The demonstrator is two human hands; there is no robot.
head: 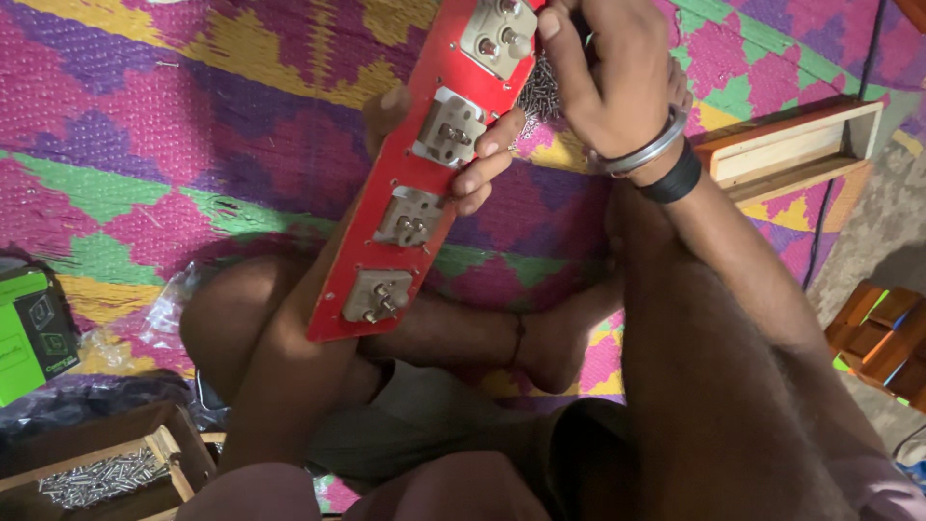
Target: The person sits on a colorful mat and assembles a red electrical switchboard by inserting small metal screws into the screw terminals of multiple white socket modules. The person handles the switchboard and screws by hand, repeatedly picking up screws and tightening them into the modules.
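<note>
Red panel (381, 217): long, flat, glossy strip, held tilted above the crossed legs, its upper end near the top edge of the view. Four squarish, dull grey-beige switch units (449, 128) are mounted in a row along it, each with small metal studs.

Left hand (453, 145): behind the panel at its middle, thumb showing on the left edge, fingertips (482, 164) wrapped around the right edge, closed on the panel.

Right hand (612, 77): at the panel's upper end, fingers curled tight beside the top switch unit; what it pinches cannot be told. Wrist bent, wearing a metal bangle (648, 150) and a black band (675, 178).

Pile of small metal screws (540, 92): on the mat, just behind the hands.

Woven mat (145, 125): coarse, in pink, purple, green, yellow.

Shallow wooden frame (791, 150): rectangular, at right.

Wooden box of screws (101, 473): lower left.

Green carton (29, 333): left edge.
</note>
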